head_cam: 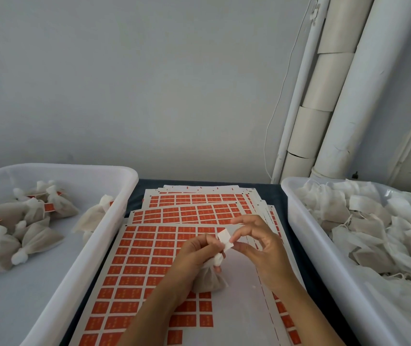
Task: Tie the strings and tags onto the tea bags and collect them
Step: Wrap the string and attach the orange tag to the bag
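Observation:
My left hand (194, 255) grips the gathered neck of a filled tea bag (208, 279), which hangs just above the sticker sheets. A small white tag (225, 239) stands up from the bag's neck. My right hand (257, 242) pinches the tag's right edge between thumb and forefinger, its other fingers spread. Stacked sheets of orange tag stickers (149, 248) cover the table under both hands; part of the top sheet is peeled bare. The string is too thin to make out.
A white tub (114, 211) on the left holds several tied bags with orange tags. A white tub (307, 236) on the right is piled with untied bags and strings. White pipes (336, 96) and a cable run down the wall behind.

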A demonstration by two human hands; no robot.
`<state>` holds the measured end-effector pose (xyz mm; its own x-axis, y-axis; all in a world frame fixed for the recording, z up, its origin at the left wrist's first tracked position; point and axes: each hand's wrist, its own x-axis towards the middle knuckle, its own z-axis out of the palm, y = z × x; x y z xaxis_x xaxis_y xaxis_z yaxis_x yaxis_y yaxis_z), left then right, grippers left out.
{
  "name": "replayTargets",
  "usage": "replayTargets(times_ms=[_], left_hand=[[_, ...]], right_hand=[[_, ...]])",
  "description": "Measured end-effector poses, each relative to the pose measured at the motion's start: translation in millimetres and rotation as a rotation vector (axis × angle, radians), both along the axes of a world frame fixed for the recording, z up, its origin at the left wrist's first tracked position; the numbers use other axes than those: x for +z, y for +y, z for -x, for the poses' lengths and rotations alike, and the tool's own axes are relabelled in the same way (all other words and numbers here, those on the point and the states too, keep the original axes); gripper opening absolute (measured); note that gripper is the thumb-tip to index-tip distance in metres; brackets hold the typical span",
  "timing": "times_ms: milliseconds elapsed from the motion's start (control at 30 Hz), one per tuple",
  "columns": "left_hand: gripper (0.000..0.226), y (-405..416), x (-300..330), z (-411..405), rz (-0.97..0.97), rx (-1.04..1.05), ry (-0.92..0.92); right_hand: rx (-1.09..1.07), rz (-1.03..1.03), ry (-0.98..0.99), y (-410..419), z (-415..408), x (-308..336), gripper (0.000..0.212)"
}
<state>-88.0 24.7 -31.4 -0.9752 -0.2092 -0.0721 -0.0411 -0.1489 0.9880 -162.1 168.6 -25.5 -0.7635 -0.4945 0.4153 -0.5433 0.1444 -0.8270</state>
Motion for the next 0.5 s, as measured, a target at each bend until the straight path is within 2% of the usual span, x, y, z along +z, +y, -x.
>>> replayTargets(times_ms=[267,500], left_hand=[[0.015,1.7,-2.6,1.6,0.056,0.059,0.013],[0.014,2.6,-3.5,2.1,0.163,0.068,0.081]], right_hand=[[0.080,0.043,-0.123,0.4,1.2,0.4,0.014],[0.031,0.096,-0.224,-6.7,-2.7,-4.6,0.003]])
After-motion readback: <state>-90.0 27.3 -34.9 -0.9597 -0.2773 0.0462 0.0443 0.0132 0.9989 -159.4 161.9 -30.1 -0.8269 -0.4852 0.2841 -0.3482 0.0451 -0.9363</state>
